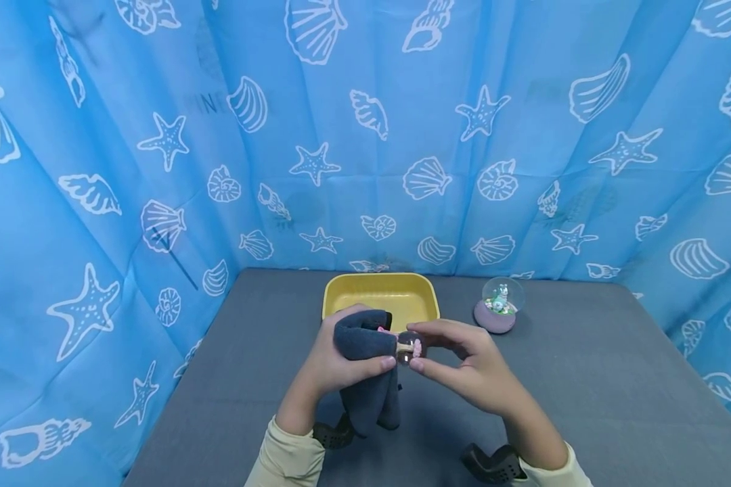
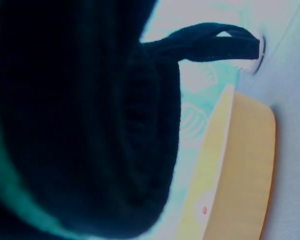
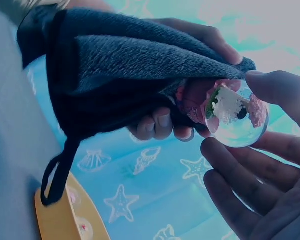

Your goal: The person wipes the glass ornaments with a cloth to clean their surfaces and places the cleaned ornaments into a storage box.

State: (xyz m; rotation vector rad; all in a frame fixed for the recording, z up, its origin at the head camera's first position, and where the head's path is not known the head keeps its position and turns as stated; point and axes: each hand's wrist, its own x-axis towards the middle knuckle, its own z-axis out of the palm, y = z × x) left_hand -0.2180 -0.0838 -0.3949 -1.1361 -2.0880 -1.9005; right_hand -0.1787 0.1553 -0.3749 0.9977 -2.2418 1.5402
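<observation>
My left hand [image 1: 335, 352] grips a dark blue-grey towel [image 1: 365, 338] with a hanging loop, wrapped round the pink base of a small snow globe [image 3: 242, 122]. The globe lies tilted on its side, its clear dome pointing toward my right hand [image 1: 472, 362]. Inside the dome are a pale tree-like figure and pink blossom-like bits. My right thumb and fingertips hold the dome from either side. Folds of the towel hide most of the base. In the left wrist view the towel [image 2: 90, 120] fills much of the picture and hides the globe.
A yellow tray [image 1: 396, 297] stands behind the hands; the right wrist view shows small round shapes inside it. Further right, a second snow globe [image 1: 501, 304] with a lilac base stands on the grey tabletop [image 1: 585, 379]. A blue shell-print curtain [image 1: 365, 169] encloses the back and sides.
</observation>
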